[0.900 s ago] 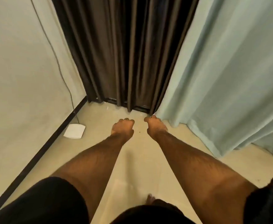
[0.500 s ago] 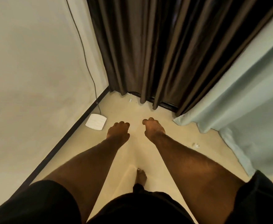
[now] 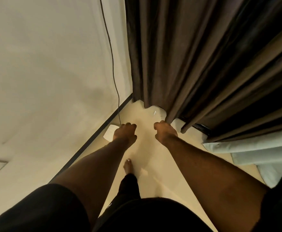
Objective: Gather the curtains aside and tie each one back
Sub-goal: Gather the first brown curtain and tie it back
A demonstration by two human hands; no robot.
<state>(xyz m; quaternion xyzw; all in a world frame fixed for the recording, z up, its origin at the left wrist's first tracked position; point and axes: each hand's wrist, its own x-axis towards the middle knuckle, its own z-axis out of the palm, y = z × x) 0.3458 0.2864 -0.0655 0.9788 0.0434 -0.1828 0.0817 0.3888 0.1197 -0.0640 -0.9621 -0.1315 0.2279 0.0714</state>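
Dark brown curtain [image 3: 178, 56] hangs ungathered; left hand [image 3: 125, 133] and right hand [image 3: 165, 132] reach out, fingers loosely curled, holding nothing; next, probably grasp its edge

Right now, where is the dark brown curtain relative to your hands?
In the head view the dark brown curtain hangs ahead at upper right, its hem just beyond the right hand, between the cream wall and the pale blue curtain.

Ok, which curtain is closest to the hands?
The dark brown curtain; its hem hangs right by the right hand. The pale blue curtain lies further right.
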